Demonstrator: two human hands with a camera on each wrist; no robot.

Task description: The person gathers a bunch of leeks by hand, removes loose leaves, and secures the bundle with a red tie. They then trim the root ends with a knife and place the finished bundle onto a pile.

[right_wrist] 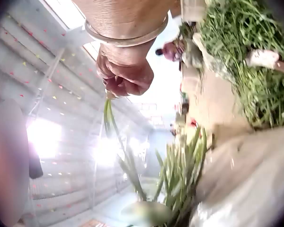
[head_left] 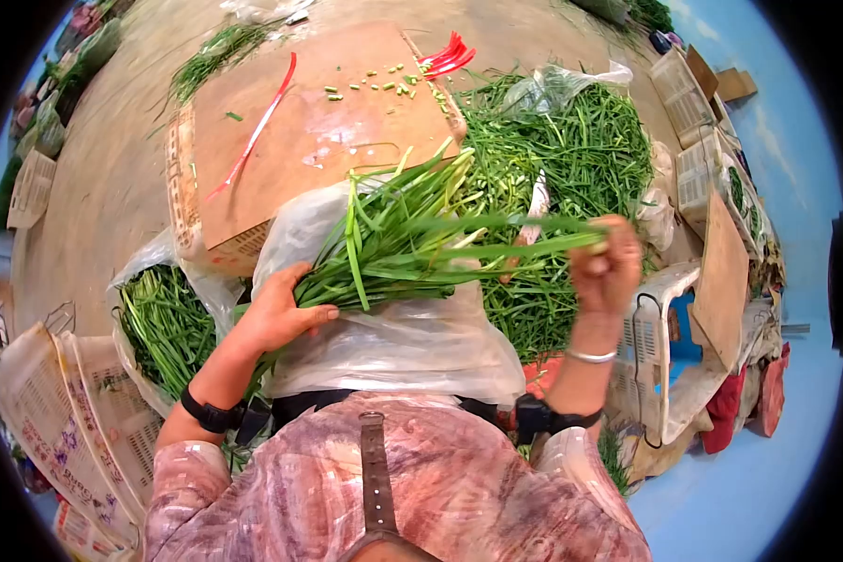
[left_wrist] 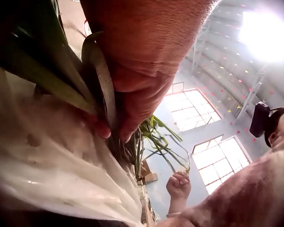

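Across a clear plastic sheet [head_left: 393, 351] on the person's lap lies a bunch of garlic chives [head_left: 393, 239], its pale stem ends pointing up and right. The left hand [head_left: 286, 314] grips the leafy end, thumb in front. Raised to the right, the right hand [head_left: 611, 267] pinches the ends of a few chive stalks [head_left: 534, 244], which stretch back to the bunch and are blurred. In the right wrist view these stalks [right_wrist: 110, 113] hang from the curled fingers. A knife [head_left: 539, 201] lies on a big heap of loose chives [head_left: 571, 140].
A board-topped crate [head_left: 300, 150] stands ahead, bearing cut stem bits [head_left: 384, 86], a red strip [head_left: 264, 122] and several red ties [head_left: 448, 56]. A plastic bag of chives [head_left: 164, 314] sits at the left. At the right stands a white crate [head_left: 660, 347].
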